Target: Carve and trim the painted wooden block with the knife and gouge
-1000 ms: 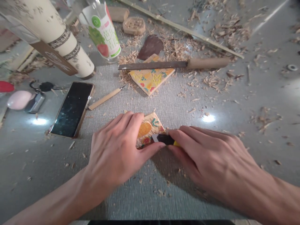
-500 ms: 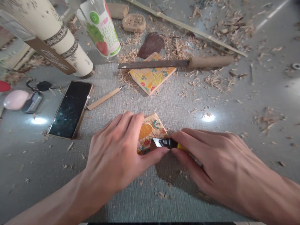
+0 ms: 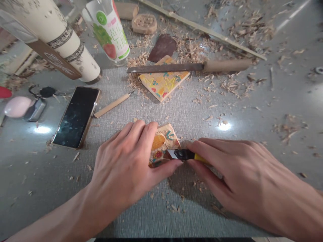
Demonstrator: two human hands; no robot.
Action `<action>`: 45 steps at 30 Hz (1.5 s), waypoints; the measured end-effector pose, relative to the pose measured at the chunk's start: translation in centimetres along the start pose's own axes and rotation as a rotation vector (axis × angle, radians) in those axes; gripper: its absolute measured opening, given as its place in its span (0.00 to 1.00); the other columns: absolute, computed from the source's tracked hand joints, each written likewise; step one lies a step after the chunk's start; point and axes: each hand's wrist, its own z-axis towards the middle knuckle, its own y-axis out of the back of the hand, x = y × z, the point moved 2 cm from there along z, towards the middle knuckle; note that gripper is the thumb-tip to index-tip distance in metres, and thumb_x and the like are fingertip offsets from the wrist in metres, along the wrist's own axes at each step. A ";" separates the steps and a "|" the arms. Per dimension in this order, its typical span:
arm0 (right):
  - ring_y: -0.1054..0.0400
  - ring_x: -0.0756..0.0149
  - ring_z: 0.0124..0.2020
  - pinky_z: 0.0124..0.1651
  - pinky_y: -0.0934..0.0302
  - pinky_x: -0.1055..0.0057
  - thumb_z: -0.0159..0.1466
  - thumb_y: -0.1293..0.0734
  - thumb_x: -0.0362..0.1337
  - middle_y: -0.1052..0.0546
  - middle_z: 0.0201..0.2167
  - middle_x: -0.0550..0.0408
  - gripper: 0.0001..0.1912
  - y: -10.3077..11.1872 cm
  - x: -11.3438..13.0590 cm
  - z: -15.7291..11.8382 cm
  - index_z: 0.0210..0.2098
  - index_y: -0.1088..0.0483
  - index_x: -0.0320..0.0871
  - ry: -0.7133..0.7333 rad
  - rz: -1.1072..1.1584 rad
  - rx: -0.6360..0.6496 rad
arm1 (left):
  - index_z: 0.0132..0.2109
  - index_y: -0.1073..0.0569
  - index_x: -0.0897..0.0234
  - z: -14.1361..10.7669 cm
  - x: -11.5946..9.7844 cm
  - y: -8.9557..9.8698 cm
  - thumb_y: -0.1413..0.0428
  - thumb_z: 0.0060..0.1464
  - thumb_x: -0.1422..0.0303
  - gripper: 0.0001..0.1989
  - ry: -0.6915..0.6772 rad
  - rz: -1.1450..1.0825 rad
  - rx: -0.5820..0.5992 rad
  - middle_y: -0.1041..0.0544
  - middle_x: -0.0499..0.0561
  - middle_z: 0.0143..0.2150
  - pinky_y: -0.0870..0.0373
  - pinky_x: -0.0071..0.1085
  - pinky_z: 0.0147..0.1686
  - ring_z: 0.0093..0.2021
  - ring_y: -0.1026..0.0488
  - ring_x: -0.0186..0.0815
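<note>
My left hand is closed over a small painted wooden block with orange, red and green patterns, pinning it on the table. Its fingers hide the block's left part, and its thumb lies along the near edge. In my right hand is a utility knife with a black tip and a yellow body, gripped between thumb and fingers. The short blade points left and lies over the block's right side, close to my left thumb. Most of the knife's handle is hidden inside the right hand.
Beyond the hands, a file with a wooden handle rests across another painted block. A carving tool lies beside a phone. A plastic cup and a tall patterned tumbler stand farther left. Wood shavings are scattered about.
The knife and my right hand have shifted slightly to the right. The block has turned or slid a little under my left hand, which keeps its hold.
</note>
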 end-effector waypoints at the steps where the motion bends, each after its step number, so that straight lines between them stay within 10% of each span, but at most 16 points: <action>1: 0.29 0.66 0.22 0.26 0.51 0.62 0.83 0.38 0.36 0.21 0.29 0.57 0.15 0.0 0.0 -0.1 0.38 0.28 0.46 -0.003 0.004 0.006 | 0.59 0.22 0.63 0.0 0.0 0.0 0.46 0.77 0.36 0.33 -0.008 0.005 -0.013 0.12 0.61 0.54 0.23 0.44 0.35 0.43 0.14 0.49; 45: 0.28 0.65 0.22 0.27 0.47 0.62 0.85 0.40 0.37 0.24 0.28 0.60 0.13 0.1 0.3 0.0 0.47 0.24 0.45 0.008 0.022 0.018 | 0.59 0.20 0.70 -0.1 -0.2 0.7 0.48 0.79 0.37 0.36 -0.101 0.056 -0.073 0.16 0.59 0.45 0.26 0.46 0.40 0.42 0.17 0.51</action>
